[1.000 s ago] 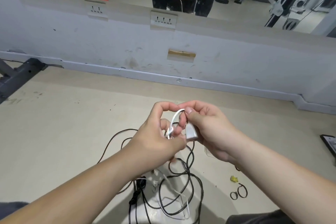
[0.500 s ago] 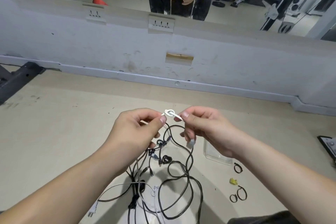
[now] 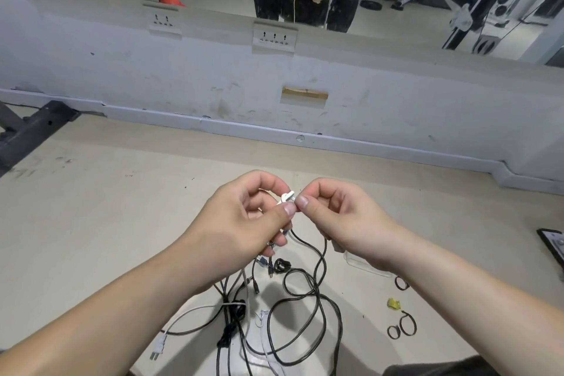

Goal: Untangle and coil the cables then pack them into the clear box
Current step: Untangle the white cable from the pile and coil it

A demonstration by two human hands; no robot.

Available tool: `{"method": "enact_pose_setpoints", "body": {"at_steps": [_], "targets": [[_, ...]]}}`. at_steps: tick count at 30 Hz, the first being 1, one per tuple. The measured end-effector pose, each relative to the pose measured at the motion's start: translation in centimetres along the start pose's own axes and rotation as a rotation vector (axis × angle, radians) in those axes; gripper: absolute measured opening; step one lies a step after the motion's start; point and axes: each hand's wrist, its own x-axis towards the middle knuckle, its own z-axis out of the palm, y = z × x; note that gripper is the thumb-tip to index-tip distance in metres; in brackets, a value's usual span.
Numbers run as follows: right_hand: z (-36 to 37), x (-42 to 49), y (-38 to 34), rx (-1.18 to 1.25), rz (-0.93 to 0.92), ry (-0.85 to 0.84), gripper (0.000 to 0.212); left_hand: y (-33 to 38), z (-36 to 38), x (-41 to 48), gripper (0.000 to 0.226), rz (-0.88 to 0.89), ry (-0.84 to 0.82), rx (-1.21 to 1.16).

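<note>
A thin white cable [image 3: 287,197] was bunched into a small knot and held above the floor. The left hand [image 3: 244,223] and the right hand [image 3: 338,220] each pinched it between thumb and forefinger. Below it, a tangle of thin black cables [image 3: 316,291] looped loosely over the floor, with several strands bound in a tight dark knot [image 3: 229,334]. A white cord with a two-pin plug [image 3: 157,352] lay at the tangle's near left. A clear plastic box [image 3: 366,267] lay just right of the tangle, partly hidden by the right forearm.
</note>
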Motion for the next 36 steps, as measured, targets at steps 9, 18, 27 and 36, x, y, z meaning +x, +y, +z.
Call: {"method": "enact_pose_setpoints", "body": {"at_steps": [9,18,27,36], "targets": [[0.4,-0.3,-0.3,-0.023,-0.021,0.045,0.01,0.3,-0.1,0.0,0.007,-0.025,-0.081,0.003],[0.5,-0.1,-0.4,0.234,0.049,-0.057,0.023,-0.1,0.4,0.1,0.021,-0.101,-0.041,-0.13],[-1.2,-0.3,-0.2,0.288,0.204,-0.293,0.015,1.0,-0.7,0.7,0.015,-0.094,0.198,-0.307],[-0.8,0.0,-0.8,0.224,0.117,-0.114,0.016,1.2,-0.9,0.2,0.012,-0.133,0.064,-0.165]]}}
